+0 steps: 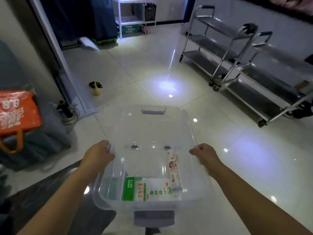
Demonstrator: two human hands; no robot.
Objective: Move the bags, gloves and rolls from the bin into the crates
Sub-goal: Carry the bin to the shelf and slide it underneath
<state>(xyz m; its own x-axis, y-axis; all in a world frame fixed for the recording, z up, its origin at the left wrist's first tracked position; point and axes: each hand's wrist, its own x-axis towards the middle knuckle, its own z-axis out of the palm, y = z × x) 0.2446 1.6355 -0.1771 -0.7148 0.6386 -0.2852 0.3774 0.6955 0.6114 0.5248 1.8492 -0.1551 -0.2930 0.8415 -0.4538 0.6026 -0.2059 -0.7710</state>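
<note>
Clear bin [149, 129], gripped on both side rims by left hand [100, 154] and right hand [204, 156]; lower centre, illegible green-white packet [147, 189]; roll [174, 170], long axis top-to-bottom of frame.

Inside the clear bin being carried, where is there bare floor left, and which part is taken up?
The clear bin is bare across its far half, from the grey handle back to mid-floor, and along its left wall. The near end is crowded: a green-and-white packet lies flat there, with a roll along the right wall. The left hand and right hand grip the side rims.

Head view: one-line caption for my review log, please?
Both hands, left and right, hold a clear bin containing a green-white packet and a roll.
</note>
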